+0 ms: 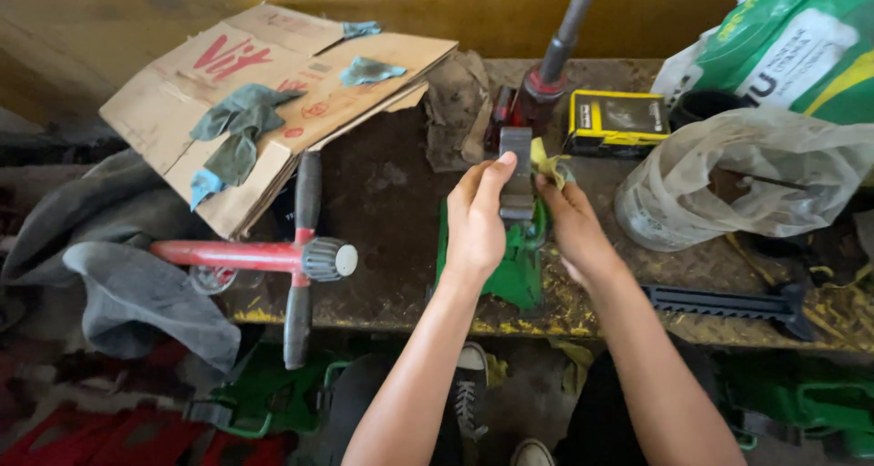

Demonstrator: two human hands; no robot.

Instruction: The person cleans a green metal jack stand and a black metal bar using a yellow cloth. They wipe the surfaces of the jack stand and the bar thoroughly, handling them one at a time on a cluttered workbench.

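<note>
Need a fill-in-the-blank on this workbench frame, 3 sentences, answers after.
1. The left hand grips a grey block set on a tool body coloured ____.
2. The right hand pinches a scrap coloured ____ beside the block.
3. The cross wrench has a long horizontal bar coloured ____.

Missing words: green; yellow; red
</note>
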